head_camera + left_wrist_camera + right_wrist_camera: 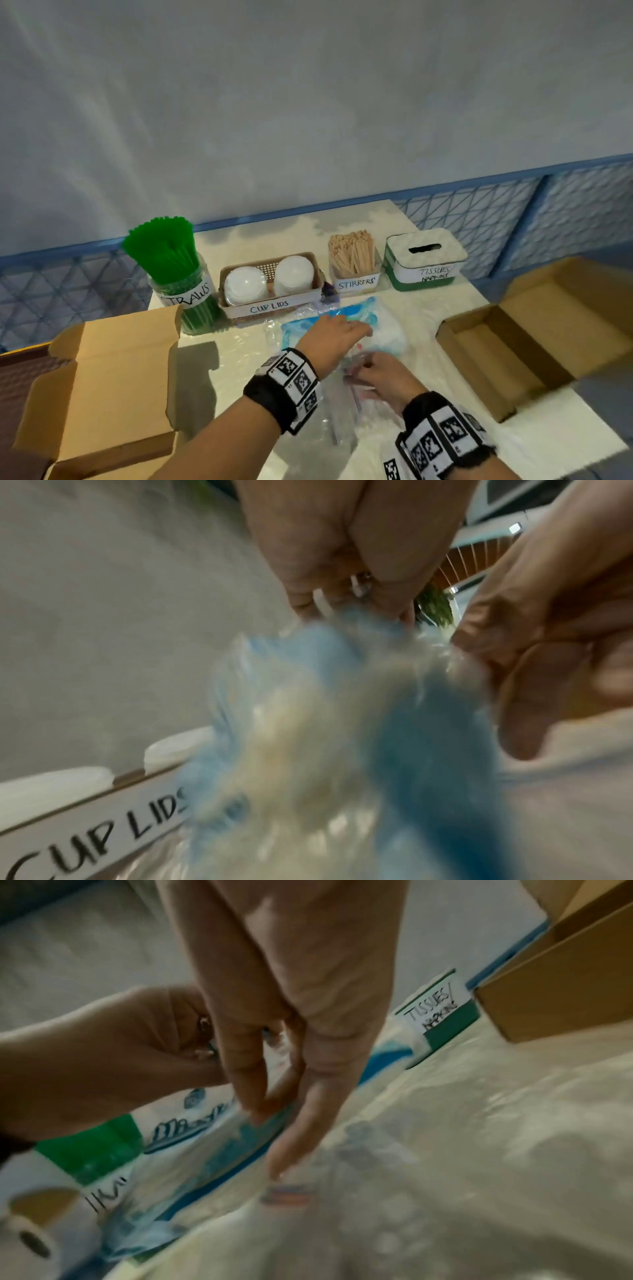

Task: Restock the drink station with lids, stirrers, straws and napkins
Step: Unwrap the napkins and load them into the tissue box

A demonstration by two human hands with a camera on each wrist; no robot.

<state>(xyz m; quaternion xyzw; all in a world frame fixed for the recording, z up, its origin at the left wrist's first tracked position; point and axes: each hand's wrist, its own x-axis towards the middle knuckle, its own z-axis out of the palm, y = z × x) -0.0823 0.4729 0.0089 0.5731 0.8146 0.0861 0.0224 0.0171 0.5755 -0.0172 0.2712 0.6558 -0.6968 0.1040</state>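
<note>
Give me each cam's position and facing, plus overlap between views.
Head: worn on the head, looks forward and down at the table and labelled containers; both forearms, left hand and right hand show.
Left wrist: looks along the left hand's fingers at the blurred blue-and-white tissue pack; the cup lids basket behind.
Right wrist: looks along the right hand's fingers at the pack; tissue box beyond.
Shared: all three show the pack and both hands.

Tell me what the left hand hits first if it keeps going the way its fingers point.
The left hand already rests on the blue-and-white tissue pack; farther along, probably the tissue box, though depth is unclear.
</note>
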